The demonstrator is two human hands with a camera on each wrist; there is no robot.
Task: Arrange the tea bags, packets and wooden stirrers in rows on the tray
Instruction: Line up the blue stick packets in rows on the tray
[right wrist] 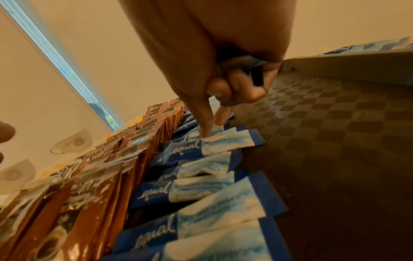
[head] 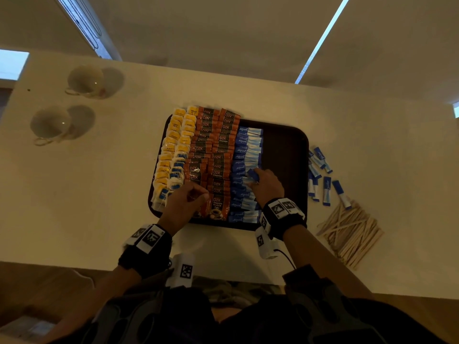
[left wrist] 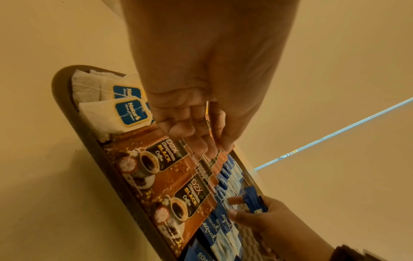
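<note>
A dark tray (head: 285, 150) carries columns of yellow and blue tea bags (head: 173, 150), brown coffee packets (head: 213, 150) and blue sweetener packets (head: 248, 150); its right part is bare. My left hand (head: 196, 196) hovers over the front coffee packets (left wrist: 161, 169), thumb and fingers pinching the thin edge of a coffee packet (left wrist: 210, 123). My right hand (head: 258, 182) grips a few blue packets (right wrist: 243, 61) in its curled fingers, while its index fingertip (right wrist: 204, 132) presses on a packet in the blue column (right wrist: 212, 187).
Loose blue packets (head: 320, 175) lie on the white table just right of the tray. A pile of wooden stirrers (head: 350, 229) sits at the front right. Two cups (head: 85, 79) (head: 51, 124) stand at the far left.
</note>
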